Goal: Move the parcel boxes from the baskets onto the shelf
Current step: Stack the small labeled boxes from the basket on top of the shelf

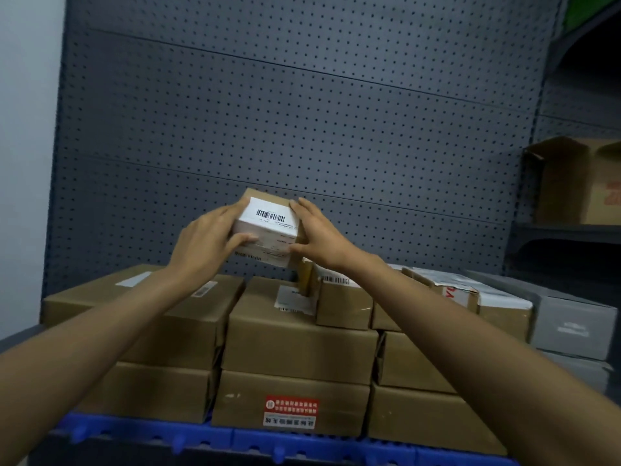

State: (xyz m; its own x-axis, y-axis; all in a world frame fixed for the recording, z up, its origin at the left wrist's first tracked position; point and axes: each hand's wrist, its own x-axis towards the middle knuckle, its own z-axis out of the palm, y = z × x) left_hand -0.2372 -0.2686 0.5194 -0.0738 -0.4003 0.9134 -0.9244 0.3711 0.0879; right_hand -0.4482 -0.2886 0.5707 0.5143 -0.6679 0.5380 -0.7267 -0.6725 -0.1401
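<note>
Both hands up: the left hand (205, 238) and right hand (319, 235) clasp a small labelled parcel box (268, 227) between them, held in the air above the stacked cardboard boxes (295, 334) on the shelf (302, 447), before the grey pegboard (302, 112).

A small brown cardboard parcel box (268, 227) is held up in front of the grey pegboard back of the shelf (302, 112), tilted, with a white shipping label and barcode covering its top and near faces. The left hand (205, 240) grips its left side and the right hand (319, 237) its right side. Below it, more brown parcel boxes (295, 334) sit stacked in two layers on the shelf, side by side and touching, several bearing white labels. The lower middle box (289, 401) carries a red and white sticker.
</note>
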